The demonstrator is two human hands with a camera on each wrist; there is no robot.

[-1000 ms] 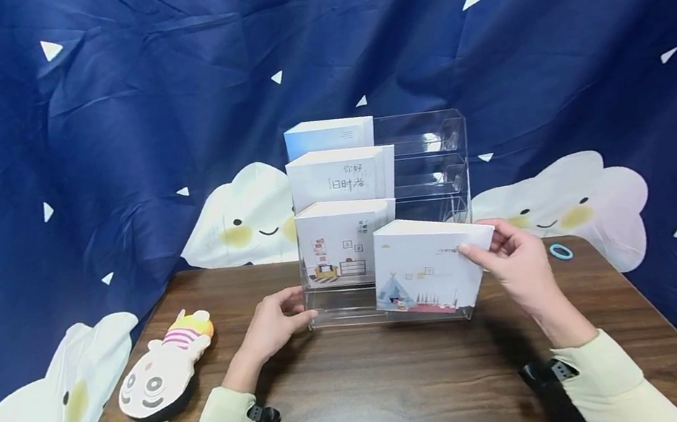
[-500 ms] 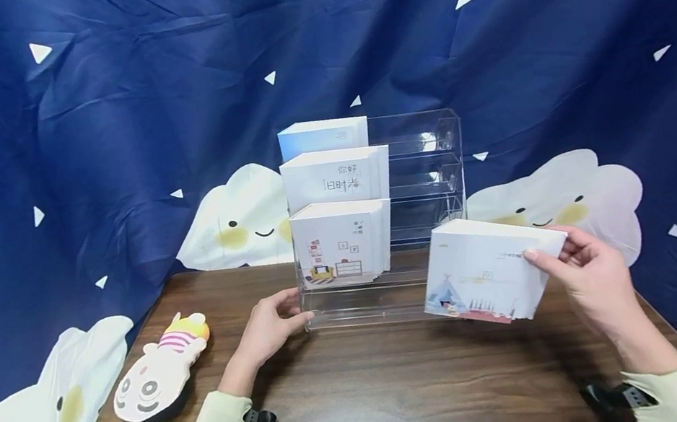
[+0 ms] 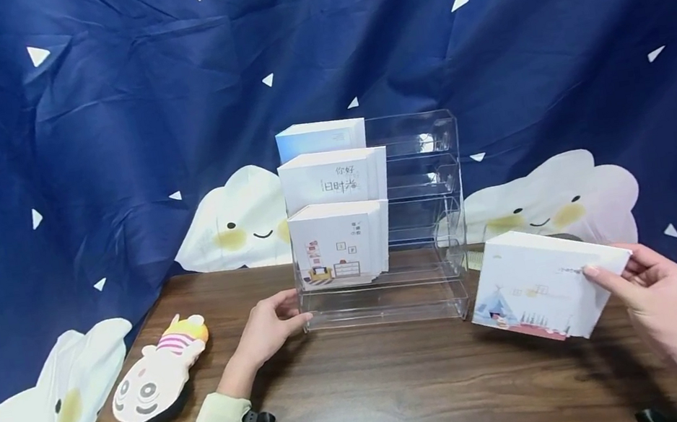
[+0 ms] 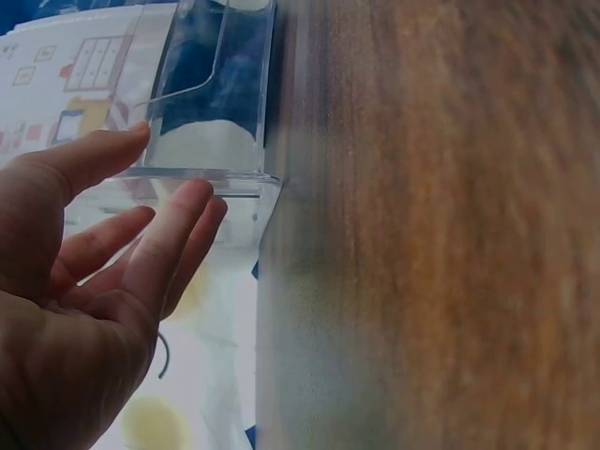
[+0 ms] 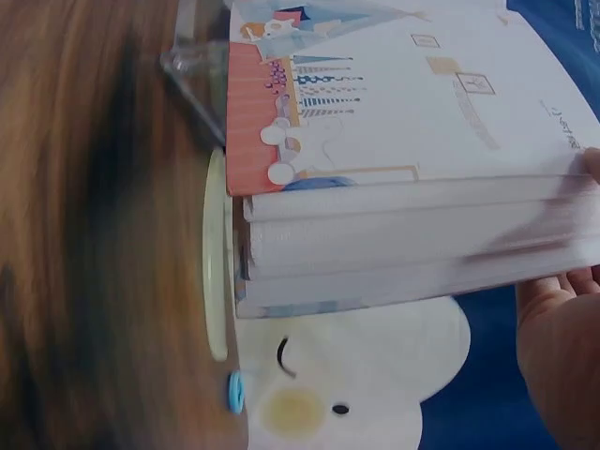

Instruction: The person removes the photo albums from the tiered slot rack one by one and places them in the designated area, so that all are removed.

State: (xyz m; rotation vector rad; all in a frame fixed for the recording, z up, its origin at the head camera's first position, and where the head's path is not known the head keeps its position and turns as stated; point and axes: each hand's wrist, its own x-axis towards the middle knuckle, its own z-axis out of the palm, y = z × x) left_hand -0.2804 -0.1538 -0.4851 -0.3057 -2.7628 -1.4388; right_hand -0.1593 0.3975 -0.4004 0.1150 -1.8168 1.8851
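Observation:
A clear acrylic tiered rack (image 3: 387,313) stands on the table. Its left side bears stacks of white booklets: a blue-white one (image 3: 321,140) at the top, a lettered one (image 3: 333,177) in the middle, and one with a furniture picture (image 3: 333,244) lower down. My left hand (image 3: 273,326) holds the rack's lower left side, thumb at the front and fingers round the side panel. To the right of the rack, my right hand (image 3: 662,294) grips a stack of booklets (image 3: 541,290) with a tent picture by its right end, tilted above the table. Several layers show in the right wrist view.
A panda-like toy (image 3: 156,380) lies at the table's left. Behind the held stack sits a pale green comb-like item (image 3: 474,260). A blue ring (image 5: 236,392) shows near it in the right wrist view. A dark blue curtain with clouds hangs behind the wooden table (image 3: 373,395).
My right hand has carried the tent-picture booklets off the rack's front, to the right and slightly down. My left hand has stayed at the rack's lower left side.

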